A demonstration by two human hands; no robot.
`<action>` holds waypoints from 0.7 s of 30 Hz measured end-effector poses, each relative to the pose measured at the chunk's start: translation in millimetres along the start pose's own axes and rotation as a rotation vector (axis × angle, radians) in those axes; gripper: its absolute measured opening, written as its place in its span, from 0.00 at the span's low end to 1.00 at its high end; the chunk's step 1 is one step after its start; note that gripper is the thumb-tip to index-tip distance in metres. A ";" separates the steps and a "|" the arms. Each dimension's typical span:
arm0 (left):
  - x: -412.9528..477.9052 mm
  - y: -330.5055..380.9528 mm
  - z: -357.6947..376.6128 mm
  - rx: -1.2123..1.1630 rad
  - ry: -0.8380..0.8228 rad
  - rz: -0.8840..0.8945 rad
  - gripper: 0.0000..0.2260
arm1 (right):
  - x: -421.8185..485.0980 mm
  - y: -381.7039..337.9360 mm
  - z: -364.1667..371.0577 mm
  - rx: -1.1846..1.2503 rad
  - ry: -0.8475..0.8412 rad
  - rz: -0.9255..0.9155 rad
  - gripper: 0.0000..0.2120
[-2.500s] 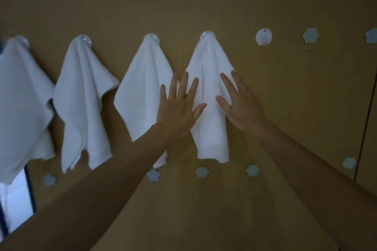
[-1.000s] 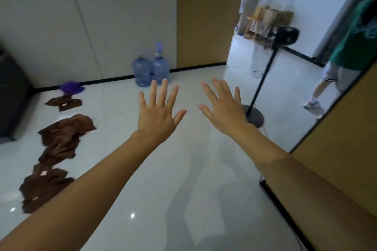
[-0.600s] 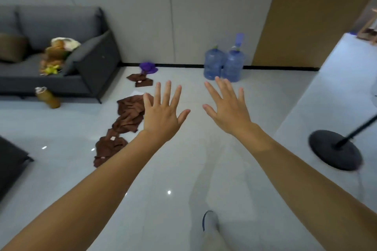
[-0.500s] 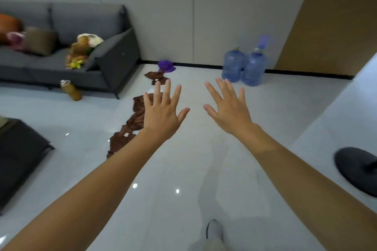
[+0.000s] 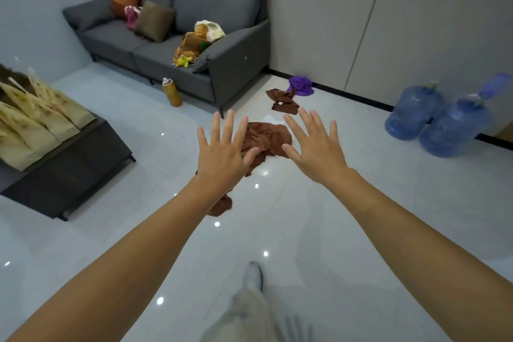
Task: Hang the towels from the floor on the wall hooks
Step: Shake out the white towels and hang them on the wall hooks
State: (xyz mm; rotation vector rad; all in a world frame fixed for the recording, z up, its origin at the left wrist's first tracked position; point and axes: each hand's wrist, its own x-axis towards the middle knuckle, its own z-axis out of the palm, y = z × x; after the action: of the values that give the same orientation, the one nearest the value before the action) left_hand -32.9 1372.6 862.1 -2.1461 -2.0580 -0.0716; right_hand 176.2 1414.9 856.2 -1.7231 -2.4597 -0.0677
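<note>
Brown towels lie crumpled on the glossy white floor. The nearest brown towel pile (image 5: pixel 265 139) shows between my two hands, and part of it (image 5: pixel 220 207) trails under my left wrist. A smaller brown towel (image 5: pixel 283 101) lies farther off beside a purple cloth (image 5: pixel 301 85) at the wall. My left hand (image 5: pixel 223 151) and my right hand (image 5: pixel 315 147) are stretched out in front of me above the floor, fingers spread and straight, holding nothing. The wall hooks are out of view.
A grey sofa (image 5: pixel 230 55) with cushions and toys stands at the back left, a bottle (image 5: pixel 172 91) at its foot. A low dark table (image 5: pixel 63 164) is on the left. Two blue water jugs (image 5: pixel 435 119) stand at the right wall. My foot (image 5: pixel 252 275) steps forward.
The view has swung from the wall of hung white towels round to the room floor. The brown towels have come closer and now lie right behind my outstretched hands.
</note>
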 end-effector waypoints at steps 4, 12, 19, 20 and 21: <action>64.1 -13.7 27.8 -0.022 -0.011 -0.040 0.34 | 73.4 6.3 21.7 -0.012 -0.013 -0.064 0.32; 229.0 -29.6 69.3 -0.048 -0.073 0.009 0.36 | 232.7 47.1 55.5 -0.068 -0.079 -0.042 0.32; 354.1 -20.3 91.9 -0.052 -0.109 0.027 0.36 | 339.9 103.4 70.6 -0.068 -0.109 -0.008 0.33; 371.1 -17.1 96.9 -0.044 -0.113 0.030 0.36 | 355.4 114.3 75.4 -0.068 -0.113 -0.003 0.33; 388.1 -13.3 101.9 -0.034 -0.120 0.030 0.36 | 370.6 125.8 80.5 -0.067 -0.117 -0.002 0.33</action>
State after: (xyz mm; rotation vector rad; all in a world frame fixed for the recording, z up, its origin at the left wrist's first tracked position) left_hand -35.8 1772.0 821.0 -2.2530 -2.1021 0.0265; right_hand 162.9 1812.9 822.5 -1.8009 -2.5700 -0.0514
